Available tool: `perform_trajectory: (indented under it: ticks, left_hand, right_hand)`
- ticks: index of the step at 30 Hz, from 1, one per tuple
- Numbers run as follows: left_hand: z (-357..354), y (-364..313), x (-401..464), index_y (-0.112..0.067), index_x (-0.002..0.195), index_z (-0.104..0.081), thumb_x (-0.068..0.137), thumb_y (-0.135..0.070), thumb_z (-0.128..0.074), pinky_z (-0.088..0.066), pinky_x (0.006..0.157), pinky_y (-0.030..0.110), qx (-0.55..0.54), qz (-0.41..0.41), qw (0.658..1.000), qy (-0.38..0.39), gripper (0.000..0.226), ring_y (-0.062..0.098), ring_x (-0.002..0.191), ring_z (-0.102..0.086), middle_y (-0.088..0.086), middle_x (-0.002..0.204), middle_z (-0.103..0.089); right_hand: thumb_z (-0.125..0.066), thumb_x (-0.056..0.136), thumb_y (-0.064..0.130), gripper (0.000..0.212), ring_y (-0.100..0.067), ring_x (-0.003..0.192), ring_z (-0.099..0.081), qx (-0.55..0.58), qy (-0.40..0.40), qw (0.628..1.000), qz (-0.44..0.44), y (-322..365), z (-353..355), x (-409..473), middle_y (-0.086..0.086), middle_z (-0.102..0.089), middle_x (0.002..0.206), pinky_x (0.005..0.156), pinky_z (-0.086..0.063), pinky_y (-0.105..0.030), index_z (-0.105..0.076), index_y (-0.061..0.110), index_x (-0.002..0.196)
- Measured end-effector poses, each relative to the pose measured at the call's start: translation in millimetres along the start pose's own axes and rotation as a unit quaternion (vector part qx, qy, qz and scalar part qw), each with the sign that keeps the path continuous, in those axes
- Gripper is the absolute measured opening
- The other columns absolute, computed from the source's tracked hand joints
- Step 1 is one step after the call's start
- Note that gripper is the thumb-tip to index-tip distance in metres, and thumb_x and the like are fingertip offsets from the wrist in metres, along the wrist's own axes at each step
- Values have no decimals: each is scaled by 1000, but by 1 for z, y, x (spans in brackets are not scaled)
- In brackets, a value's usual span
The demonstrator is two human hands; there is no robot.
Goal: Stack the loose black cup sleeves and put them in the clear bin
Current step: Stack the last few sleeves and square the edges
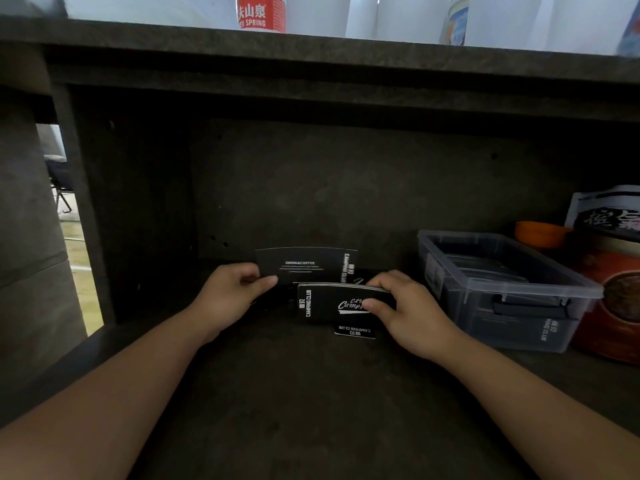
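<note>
My left hand [232, 289] pinches one flat black cup sleeve [308, 265] by its left end and holds it upright above the shelf floor. Just in front of it, my right hand [401, 306] grips a stack of black sleeves [329, 303] printed with white lettering, thumb on the front and fingers over the top edge. One more black sleeve [355, 331] lies flat on the shelf under the stack, and another [360, 279] peeks out behind it. The clear bin [498, 289] stands open to the right with black sleeves inside.
I am reaching into a dark shelf compartment [311, 393] with a low board above. An orange bowl [542, 233] and a printed red-brown package [616, 282] stand right of the bin. A red-labelled bottle [261, 13] and white cups stand on the counter above.
</note>
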State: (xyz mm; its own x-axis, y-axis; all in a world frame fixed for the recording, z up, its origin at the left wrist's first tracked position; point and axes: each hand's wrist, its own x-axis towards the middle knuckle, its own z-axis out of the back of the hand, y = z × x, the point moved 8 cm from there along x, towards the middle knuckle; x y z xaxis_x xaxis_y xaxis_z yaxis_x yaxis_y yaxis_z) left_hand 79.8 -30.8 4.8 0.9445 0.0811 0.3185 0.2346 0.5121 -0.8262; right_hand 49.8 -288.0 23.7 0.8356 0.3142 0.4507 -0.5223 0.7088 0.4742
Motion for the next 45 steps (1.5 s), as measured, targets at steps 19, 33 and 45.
perform_trajectory:
  ticks: [19,33,45]
  left_hand:
    - [-45,-10,-6,-29,124,-61,103,-46,-30,-41,102,30,-18,-9,988,154,41,9,111,-59,-11,109,-66]
    - [-49,-19,-12,-35,97,-67,83,-29,-75,-55,87,33,65,-128,972,186,18,1,87,-68,-12,93,-72]
    - [4,20,13,-20,146,-39,86,-52,-64,-40,108,36,234,10,972,-20,72,22,131,-47,4,143,-51]
  right_hand:
    - [-62,91,28,19,2,103,-55,-3,41,999,-13,-6,-7,0,14,-60,111,90,-45,-18,-62,31,110]
    - [-68,88,23,57,1,126,-44,21,8,999,-31,-6,-2,-3,17,-49,134,108,-38,-25,-42,42,134]
    - [-64,90,14,33,11,102,-55,36,24,999,7,1,13,-2,22,-63,105,85,-47,-11,-60,43,105]
